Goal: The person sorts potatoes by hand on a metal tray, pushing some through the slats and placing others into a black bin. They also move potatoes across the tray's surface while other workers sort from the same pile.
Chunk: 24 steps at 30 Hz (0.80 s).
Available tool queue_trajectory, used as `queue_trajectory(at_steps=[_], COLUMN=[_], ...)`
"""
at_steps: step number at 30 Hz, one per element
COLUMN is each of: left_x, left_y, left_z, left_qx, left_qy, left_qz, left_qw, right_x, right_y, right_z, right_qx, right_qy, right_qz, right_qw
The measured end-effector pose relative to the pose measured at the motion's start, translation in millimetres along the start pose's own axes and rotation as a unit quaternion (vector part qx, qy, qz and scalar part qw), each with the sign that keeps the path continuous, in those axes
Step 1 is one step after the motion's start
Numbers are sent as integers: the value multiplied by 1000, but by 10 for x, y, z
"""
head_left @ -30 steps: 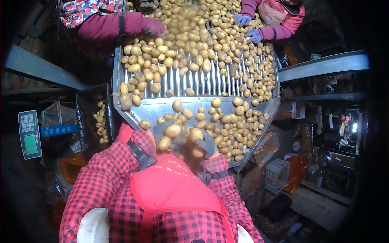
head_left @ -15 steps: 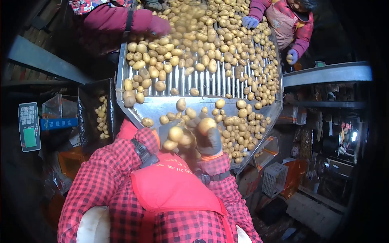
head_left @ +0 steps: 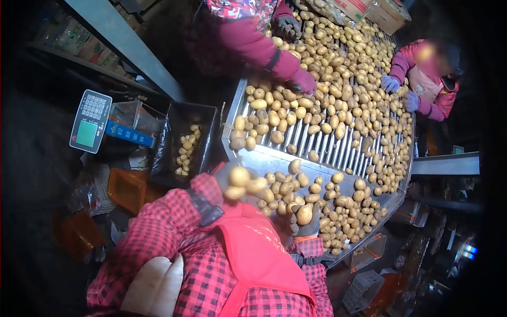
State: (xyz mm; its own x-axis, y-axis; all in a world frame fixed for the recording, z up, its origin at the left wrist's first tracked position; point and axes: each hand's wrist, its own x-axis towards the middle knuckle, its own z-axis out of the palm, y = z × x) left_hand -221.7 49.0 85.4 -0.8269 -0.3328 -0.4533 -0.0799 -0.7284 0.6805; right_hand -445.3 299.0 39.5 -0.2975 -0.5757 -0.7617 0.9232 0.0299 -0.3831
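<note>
Metal lip (head_left: 257, 158) open at left; potatoes (head_left: 344, 202) crowd its right; co-worker's sleeve (head_left: 252, 48) blocks far left; slats (head_left: 323, 143) partly bare mid.

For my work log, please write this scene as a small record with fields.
left hand: grey-gloved, holds several oval yellow-brown potatoes
right hand: grey-gloved, holds one potato
surface: silver slatted metal table, many loose potatoes on it
co-workers: two, one in purple gloves, one in pink sleeves
at left: open black bin, potatoes inside; white keypad unit with green screen
unclear: potato count in left hand
</note>
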Motion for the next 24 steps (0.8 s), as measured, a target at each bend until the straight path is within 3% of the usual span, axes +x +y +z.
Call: queue_trajectory(at_steps=[2,3,4,5,6,9,10,12,14,15,17,19,20,22,23,24], left_x=[-193,-363,-326,-360,-340,-416,-400,-343,-280,-179,-67,324,457,550,547,536], left_y=[185,294,106,109,76,213,247,322,104,-13,271,-113,-249,-409,-485,-559], left_z=[-188,-107,-621,-830,-1122,-1376,-1426,-1429,-1806,-1978,-682,-358,-132,230,272,263], left_qx=[-70,-72,-129,-272,-366,-279,-265,-251,-235,-221,-164,-170,-217,-304,-147,11], left_qy=[80,184,139,174,-19,276,326,416,135,-18,258,178,93,-56,-49,-41], left_qz=[-35,-6,24,21,92,146,154,173,236,257,109,-18,-70,-162,-115,-61], left_qw=[994,980,982,946,926,908,894,857,933,941,946,969,969,937,981,997], right_x=[-65,-79,-68,-53,-49,-26,0,55,122,161,267,333,360,5,-161,-85], right_y=[-46,-67,-66,-65,-62,-60,-16,-2,63,107,177,247,177,-175,-302,-320], right_z=[183,259,290,301,282,155,148,-19,-79,-69,-151,-60,128,673,806,751], right_qx=[0,1,16,30,44,10,13,-1,-1,7,-11,-19,-244,-519,-557,-599], right_qy=[50,76,66,57,47,-98,-63,-97,-134,-152,-187,-219,-196,-215,-136,-126], right_qz=[15,22,21,18,15,31,1,7,20,22,13,-5,-145,-253,-233,-333], right_qw=[999,997,997,998,998,995,998,995,991,988,982,975,938,788,785,718])
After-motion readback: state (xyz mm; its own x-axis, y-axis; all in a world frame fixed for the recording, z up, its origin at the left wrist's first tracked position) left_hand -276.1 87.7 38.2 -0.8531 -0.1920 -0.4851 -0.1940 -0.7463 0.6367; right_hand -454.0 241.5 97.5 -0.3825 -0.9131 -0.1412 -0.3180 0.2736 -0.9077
